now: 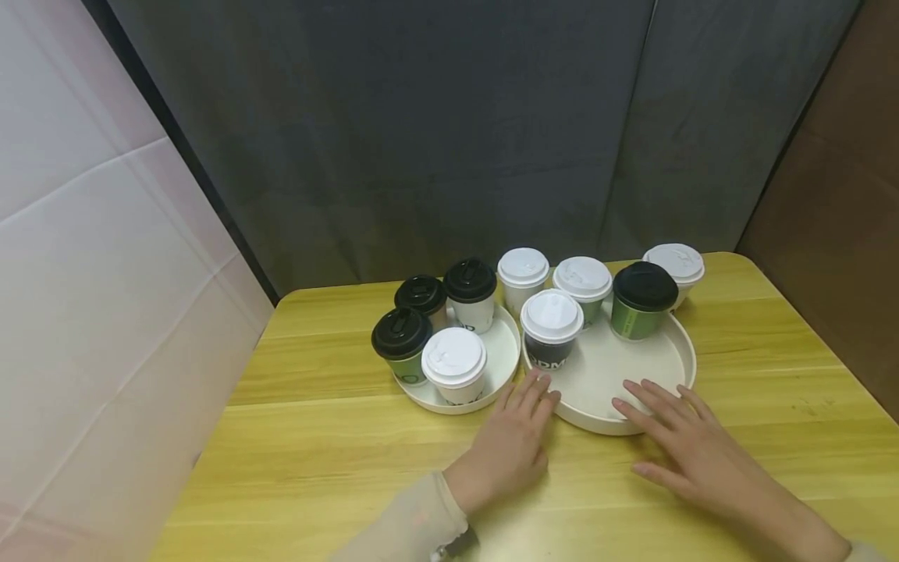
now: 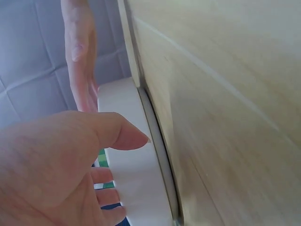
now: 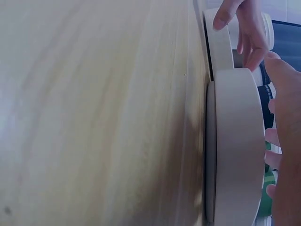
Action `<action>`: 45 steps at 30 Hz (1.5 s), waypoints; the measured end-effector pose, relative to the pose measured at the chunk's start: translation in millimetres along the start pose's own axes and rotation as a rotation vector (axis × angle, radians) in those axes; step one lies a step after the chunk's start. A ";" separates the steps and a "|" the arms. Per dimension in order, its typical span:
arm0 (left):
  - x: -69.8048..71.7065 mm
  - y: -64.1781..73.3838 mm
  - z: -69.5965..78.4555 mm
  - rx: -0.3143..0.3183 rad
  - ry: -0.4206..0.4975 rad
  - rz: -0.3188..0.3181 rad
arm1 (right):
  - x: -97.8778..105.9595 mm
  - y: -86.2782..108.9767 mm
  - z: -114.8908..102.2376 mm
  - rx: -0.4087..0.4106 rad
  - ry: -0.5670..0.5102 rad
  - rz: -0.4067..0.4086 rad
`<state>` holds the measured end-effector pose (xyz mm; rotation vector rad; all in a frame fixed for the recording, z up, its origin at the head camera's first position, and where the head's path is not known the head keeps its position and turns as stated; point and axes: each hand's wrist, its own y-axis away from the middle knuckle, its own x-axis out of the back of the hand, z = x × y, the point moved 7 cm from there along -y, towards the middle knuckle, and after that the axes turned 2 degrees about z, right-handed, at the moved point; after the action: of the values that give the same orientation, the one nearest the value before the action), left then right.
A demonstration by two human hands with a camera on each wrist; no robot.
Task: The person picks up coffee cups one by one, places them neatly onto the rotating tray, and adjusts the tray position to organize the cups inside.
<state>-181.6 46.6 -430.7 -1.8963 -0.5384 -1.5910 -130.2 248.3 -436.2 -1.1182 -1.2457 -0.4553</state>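
Observation:
A large round cream tray carries a dark cup with a white lid, a green cup with a black lid and a green cup with a white lid. At its front-left rim is my left hand, fingertips by the dark cup; the left wrist view has the thumb in front of the tray's outer wall. My right hand spreads its fingers over the front-right rim, holding nothing. The right wrist view puts its fingertips beyond the wall.
A smaller round tray stands directly left, bearing several lidded cups, among them a white-lidded cup. Behind the large tray are two more white-lidded cups. The wooden table ends at a dark curtain.

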 end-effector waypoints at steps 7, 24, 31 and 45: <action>2.2 -0.3 -0.9 0.003 0.008 -0.012 | 0.7 -1.3 -1.7 -0.003 0.001 -0.007; 109.7 -14.9 -18.9 -0.020 -0.019 -0.078 | 30.5 -49.3 -10.9 0.069 -0.069 0.071; 143.7 -44.8 -53.2 -0.012 0.015 -0.066 | 52.4 -84.9 -12.6 0.012 -0.155 0.091; 128.5 -127.0 -100.7 0.027 0.080 -0.262 | 61.6 -159.9 19.9 -0.173 -0.337 0.027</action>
<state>-312.2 63.9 -271.3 -1.7913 -0.7965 -1.8057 -248.2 212.8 -315.5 -1.3988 -1.5028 -0.3688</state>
